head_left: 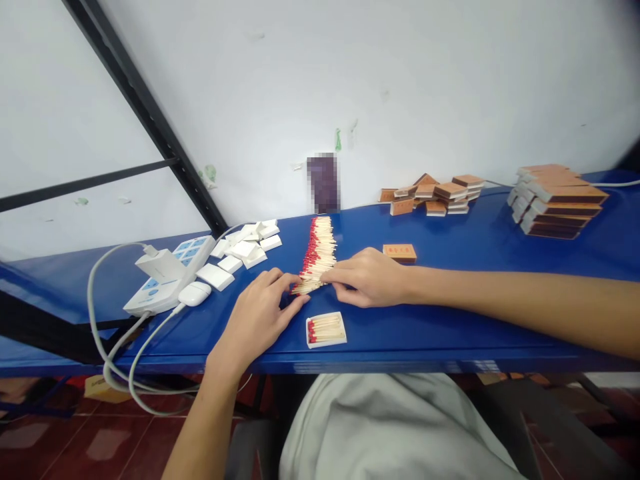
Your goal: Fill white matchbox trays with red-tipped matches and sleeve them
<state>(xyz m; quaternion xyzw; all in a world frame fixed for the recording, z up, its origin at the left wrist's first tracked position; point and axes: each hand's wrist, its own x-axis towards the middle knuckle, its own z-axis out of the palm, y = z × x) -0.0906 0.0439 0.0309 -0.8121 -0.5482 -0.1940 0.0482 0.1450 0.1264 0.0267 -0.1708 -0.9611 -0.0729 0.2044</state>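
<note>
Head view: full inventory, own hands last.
Loose matches: many, pale/red, centre
Match-filled tray: one, white, front
White trays: several, white, left
Single matchbox: one, orange, right of centre
Matchbox pile: one, brown, back right
Matchbox stack: one, brown, far right
Pixelated object: one, purple, back
Power strip: one, white/blue, left
Corded blocks: two, white, at strip
Cables: several, white, mostly left
Table: one, blue, centre
Wall: one, white, behind
Frame: one, black, left
Floor: one, red, below
Carton: one, yellow, below
Clothing: one, grey, lap
Left hand: one, at match heads
Right hand: one, at plain ends
</note>
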